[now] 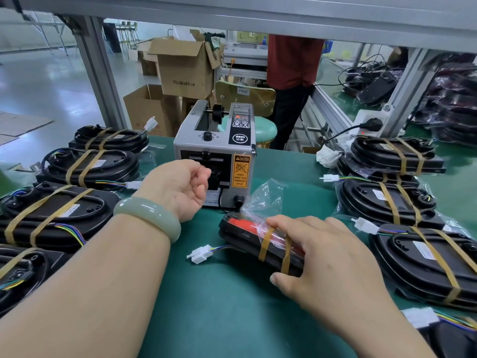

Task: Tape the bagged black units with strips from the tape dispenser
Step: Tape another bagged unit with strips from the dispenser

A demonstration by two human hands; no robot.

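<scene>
Black in its clear bag, the unit (pixel 247 236) lies on the desk (pixel 219 306) under the right hand (pixel 327 257), which grips it, fingers over the top and thumb at the near edge. Its long axis runs from that hand away and leftward toward the tape dispenser (pixel 214 140). The left hand (pixel 178 187) is nearer the dispenser, its fingers curled at the outlet (pixel 215 177); whether they pinch a strip I cannot tell.

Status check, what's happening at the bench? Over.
Left hand curled at tape dispenser outlet, strip not visible. Right hand grips bagged black unit, two strips on. Nothing between them.
</scene>
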